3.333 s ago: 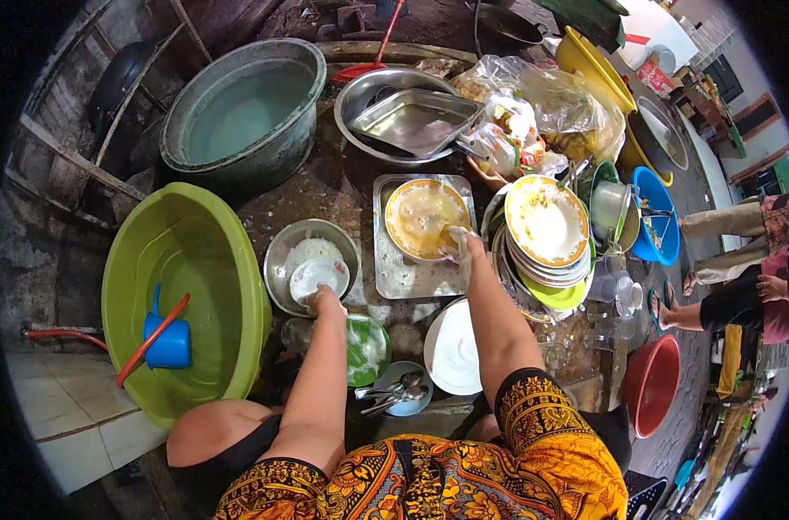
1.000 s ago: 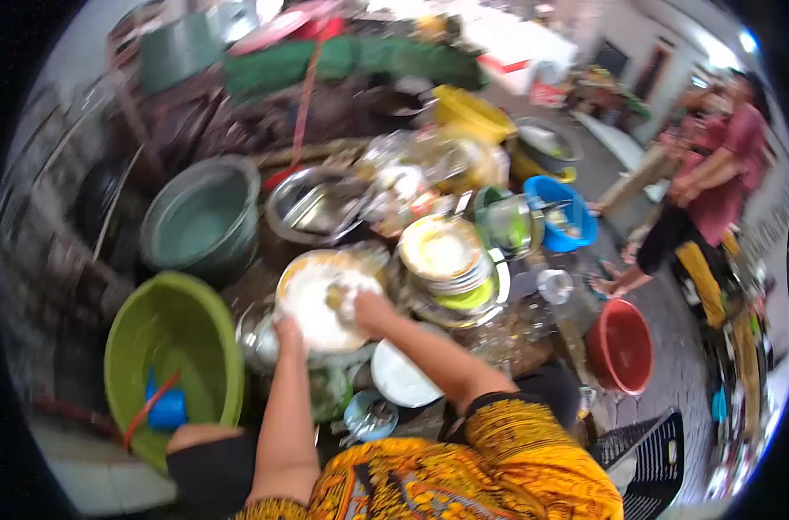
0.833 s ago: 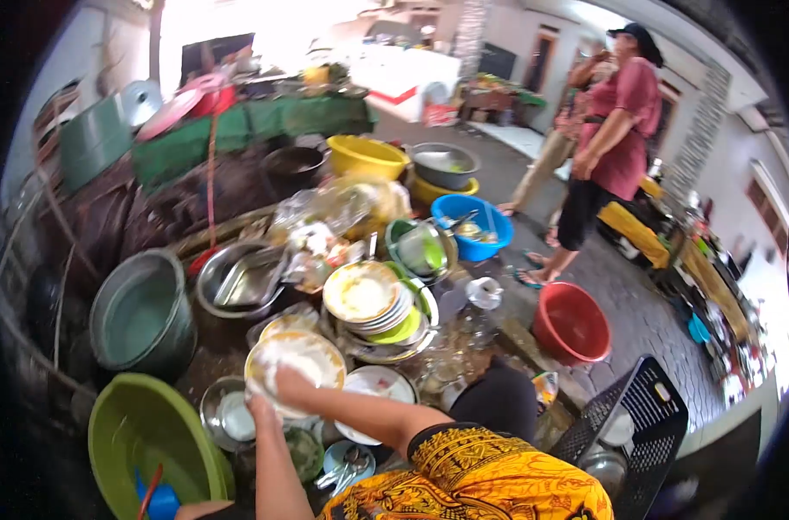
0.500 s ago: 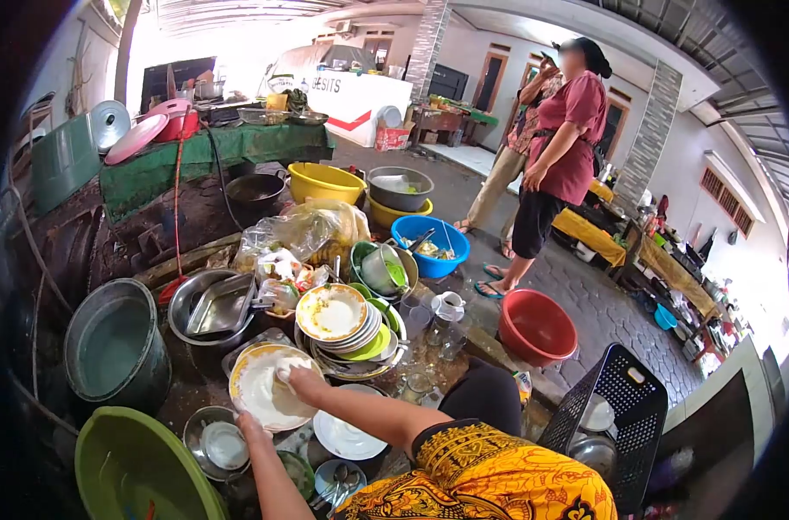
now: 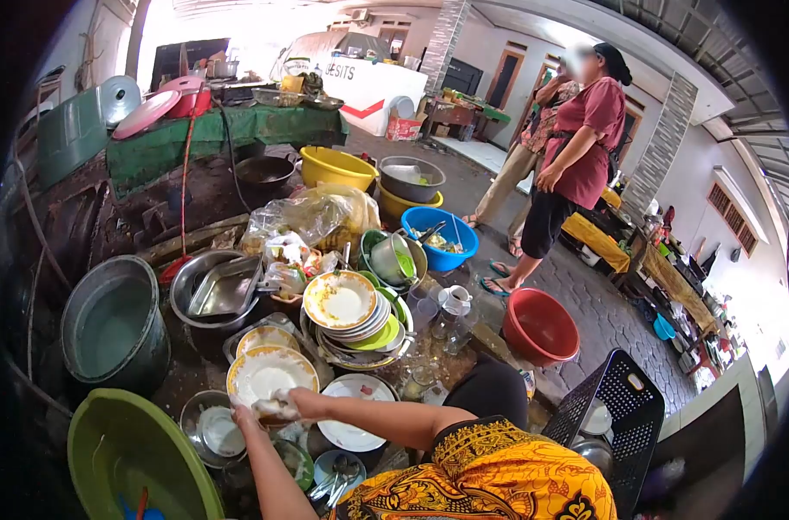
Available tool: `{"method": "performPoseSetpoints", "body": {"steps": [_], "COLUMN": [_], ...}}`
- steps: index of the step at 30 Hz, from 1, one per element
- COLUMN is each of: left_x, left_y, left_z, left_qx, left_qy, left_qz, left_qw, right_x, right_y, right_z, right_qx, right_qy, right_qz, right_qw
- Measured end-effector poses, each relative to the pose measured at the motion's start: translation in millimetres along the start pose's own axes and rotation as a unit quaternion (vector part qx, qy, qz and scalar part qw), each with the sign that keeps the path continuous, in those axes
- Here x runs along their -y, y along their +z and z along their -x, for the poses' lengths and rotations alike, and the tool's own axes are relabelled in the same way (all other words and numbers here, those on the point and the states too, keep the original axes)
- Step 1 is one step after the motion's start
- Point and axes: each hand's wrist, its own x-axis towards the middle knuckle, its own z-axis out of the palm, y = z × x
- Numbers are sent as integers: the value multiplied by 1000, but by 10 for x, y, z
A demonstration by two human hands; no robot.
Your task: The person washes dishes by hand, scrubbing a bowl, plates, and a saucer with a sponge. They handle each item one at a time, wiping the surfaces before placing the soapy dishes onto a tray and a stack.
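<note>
My left hand (image 5: 249, 418) grips the near left rim of a white plate (image 5: 271, 371) with an orange-patterned edge, tilted and streaked with suds. On its near right rim my right hand (image 5: 297, 404) presses a white foamy scrubber (image 5: 271, 406), whose exact kind the foam hides. Just behind lies another orange-rimmed plate (image 5: 268, 334). A stack of dirty plates (image 5: 340, 299) stands to the right. Below the hands are a metal bowl (image 5: 211, 426) with a small white dish in it, a white plate (image 5: 356, 414) and a dish with spoons (image 5: 341, 472).
A green basin (image 5: 134, 459) and a water-filled bucket (image 5: 113, 325) stand on the left. Farther off are a blue basin (image 5: 440, 241) with scraps, a red basin (image 5: 540, 326) and a black crate (image 5: 616, 416). Two people (image 5: 577, 130) stand behind, at the right.
My right hand has moved with the foamy scrubber from the plate's middle down to its near rim. The held plate has shifted slightly down, and the orange-rimmed plate behind it now shows.
</note>
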Motion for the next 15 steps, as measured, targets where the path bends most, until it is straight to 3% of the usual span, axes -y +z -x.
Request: {"method": "performPoseSetpoints", "body": {"steps": [1,2,3,4,5,6,7,9,11,12,13,14,15], "left_x": [-582,-502,-362,-228,-159,-233,-274,-288,-359,-291,-209,-545,-376], "left_y": [715,658,515,371,302,394,483,519,620,621,665,899,806], "left_z": [1090,959,686,427,323,445,522,554,669,635,608,1123,931], "left_qx": [-45,-70,-29,7,40,34,67,-44,-48,-52,-51,-60,-35], "left_qy": [-67,-67,-55,-41,-27,-42,-15,-43,-5,11,27,47,41], "left_qz": [-15,-16,-22,-26,-30,17,29,-65,-81,-90,-101,-139,-56], "left_qw": [997,995,998,999,998,998,997,996,996,994,993,987,997], "right_x": [-76,-214,-281,-642,-1274,-563,-467,-402,-347,-123,-302,-386,-418], "right_y": [-16,-11,-62,-10,339,-109,-128,-134,38,25,235,395,510], "right_z": [0,-84,-114,-256,-385,-308,-332,-387,-369,-394,-386,-362,-317], "right_qx": [-11,-5,-12,-92,-173,-183,-215,-160,-200,-78,-112,-97,-85], "right_qy": [42,113,77,-207,-101,103,170,225,68,215,41,49,60], "right_qz": [83,72,54,227,312,-80,20,135,311,207,368,299,228], "right_qw": [996,991,995,947,929,974,962,952,927,951,922,948,968]}}
